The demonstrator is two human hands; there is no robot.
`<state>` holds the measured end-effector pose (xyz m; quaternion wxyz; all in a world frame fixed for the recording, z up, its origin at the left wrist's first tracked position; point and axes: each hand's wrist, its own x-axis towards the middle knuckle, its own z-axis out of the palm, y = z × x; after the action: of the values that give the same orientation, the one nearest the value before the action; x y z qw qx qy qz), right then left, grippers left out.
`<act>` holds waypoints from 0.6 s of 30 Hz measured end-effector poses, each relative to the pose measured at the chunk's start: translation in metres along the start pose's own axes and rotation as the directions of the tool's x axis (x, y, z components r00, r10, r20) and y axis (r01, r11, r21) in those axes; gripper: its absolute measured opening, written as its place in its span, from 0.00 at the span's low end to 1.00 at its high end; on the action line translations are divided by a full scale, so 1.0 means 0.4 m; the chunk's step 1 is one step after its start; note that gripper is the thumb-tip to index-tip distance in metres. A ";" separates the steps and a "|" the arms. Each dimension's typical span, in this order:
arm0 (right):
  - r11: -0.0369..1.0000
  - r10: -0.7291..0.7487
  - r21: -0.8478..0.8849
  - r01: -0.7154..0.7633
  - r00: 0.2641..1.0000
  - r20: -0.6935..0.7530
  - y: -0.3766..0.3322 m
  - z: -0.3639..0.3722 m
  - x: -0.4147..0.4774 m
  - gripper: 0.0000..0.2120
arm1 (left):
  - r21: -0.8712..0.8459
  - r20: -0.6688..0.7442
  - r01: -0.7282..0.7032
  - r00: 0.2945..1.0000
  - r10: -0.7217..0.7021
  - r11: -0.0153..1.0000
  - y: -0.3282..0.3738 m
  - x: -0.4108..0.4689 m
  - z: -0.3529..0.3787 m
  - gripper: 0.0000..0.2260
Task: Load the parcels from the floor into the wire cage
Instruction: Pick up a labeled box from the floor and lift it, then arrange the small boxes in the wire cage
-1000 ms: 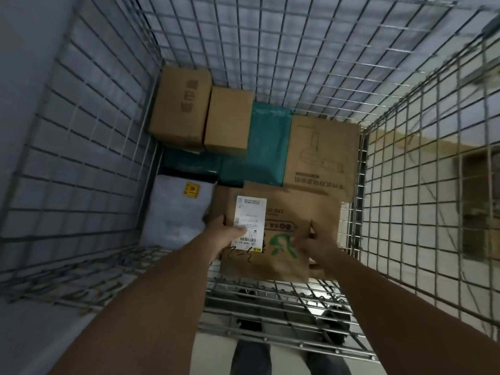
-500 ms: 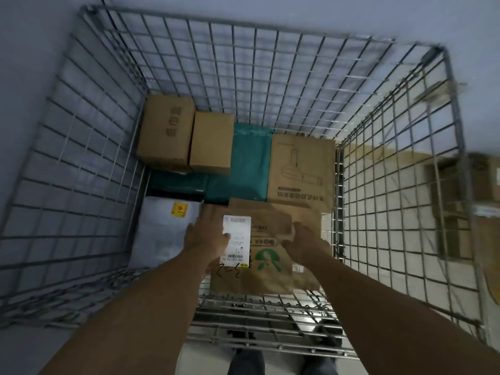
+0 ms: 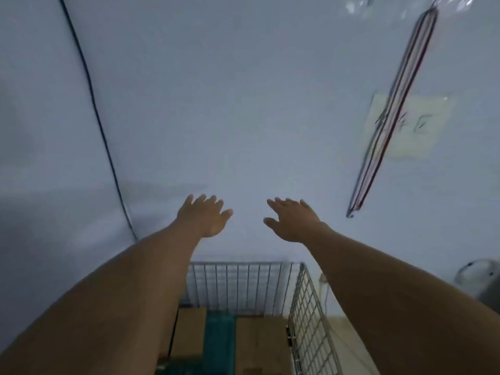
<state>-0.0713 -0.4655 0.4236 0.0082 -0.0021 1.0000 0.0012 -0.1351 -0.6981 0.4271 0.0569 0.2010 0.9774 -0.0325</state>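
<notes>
Parcels (image 3: 259, 345) lie packed side by side in the cage (image 3: 238, 285) at the bottom of the frame, while your left hand (image 3: 204, 216) and right hand (image 3: 293, 221) hang mid-frame above it, fingers spread and holding nothing, likely free to fetch the next one.

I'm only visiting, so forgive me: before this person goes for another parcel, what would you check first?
1. Left hand free: ok, its fingers are spread and it holds nothing.
2. Right hand free: ok, it is open and holds nothing.
3. Hands clear of the wire cage: ok, both are above its rim.
4. Room left in the cage: cannot tell. Only the cardboard boxes and the teal mailer by its far wall show.
5. Another parcel found to pick up: cannot tell, as no parcel outside the cage is in view.
</notes>
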 end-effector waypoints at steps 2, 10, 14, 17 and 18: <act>0.999 0.028 -0.023 -0.031 0.993 -0.115 0.048 -0.208 -0.042 0.32 | 0.007 -0.124 -0.004 0.992 0.005 1.000 0.052 -0.019 -0.209 0.31; 0.972 0.195 -0.049 -0.229 0.908 -0.371 0.301 -0.739 -0.260 0.33 | 0.017 -0.383 -0.103 0.918 0.102 0.994 0.410 -0.141 -0.761 0.32; 0.963 0.217 -0.056 -0.263 0.884 -0.415 0.457 -0.821 -0.379 0.32 | 0.036 -0.432 -0.118 0.894 0.122 0.992 0.616 -0.185 -0.842 0.31; 0.942 0.230 -0.130 -0.310 0.877 -0.421 0.628 -0.841 -0.489 0.33 | 0.032 -0.457 -0.134 0.879 0.134 0.990 0.791 -0.208 -0.869 0.31; 0.928 0.235 -0.173 -0.330 0.878 -0.417 0.692 -0.847 -0.530 0.33 | 0.035 -0.463 -0.140 0.875 0.140 0.990 0.854 -0.216 -0.873 0.31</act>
<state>0.1341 -0.1887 0.7664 -0.1908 0.1436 0.9633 0.1223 0.0450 -0.3881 0.7702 -0.1761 0.2732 0.9455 0.0207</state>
